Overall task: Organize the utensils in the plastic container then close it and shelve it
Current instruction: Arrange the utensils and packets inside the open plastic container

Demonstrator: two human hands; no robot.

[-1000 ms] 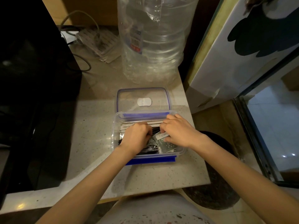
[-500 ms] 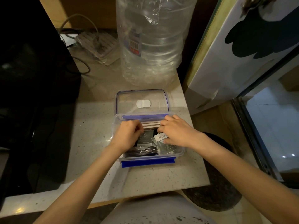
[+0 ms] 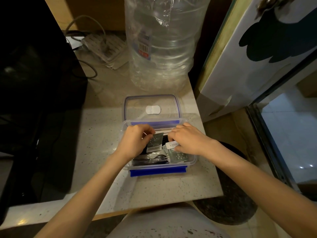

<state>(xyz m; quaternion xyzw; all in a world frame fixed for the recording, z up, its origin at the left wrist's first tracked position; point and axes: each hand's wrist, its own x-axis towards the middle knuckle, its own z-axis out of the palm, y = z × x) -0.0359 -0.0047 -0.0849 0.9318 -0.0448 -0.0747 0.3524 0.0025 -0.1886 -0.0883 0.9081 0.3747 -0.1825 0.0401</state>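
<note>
A clear plastic container (image 3: 191, 162) with blue clips stands open on the speckled counter. Its lid (image 3: 151, 107) lies flat just behind it. Inside are black plastic utensils in wrappers (image 3: 151, 159) and small sachets. My left hand (image 3: 135, 141) pinches a dark grey sachet (image 3: 155, 143) by its top edge and holds it upright over the box. My right hand (image 3: 187, 140) reaches into the right half, fingers curled on a white sachet (image 3: 171, 146). Pale sticks lie along the far wall, mostly hidden by both hands.
A large clear water bottle (image 3: 163, 45) stands behind the lid. A power strip (image 3: 106, 47) with cables lies at the back left. A black appliance (image 3: 34, 100) fills the left side. A white panel (image 3: 257, 54) leans at the right, past the counter edge (image 3: 212, 169).
My left hand has moved from the middle of the box to its left side and lifted the dark sachet upright. My right hand stays in the right half.
</note>
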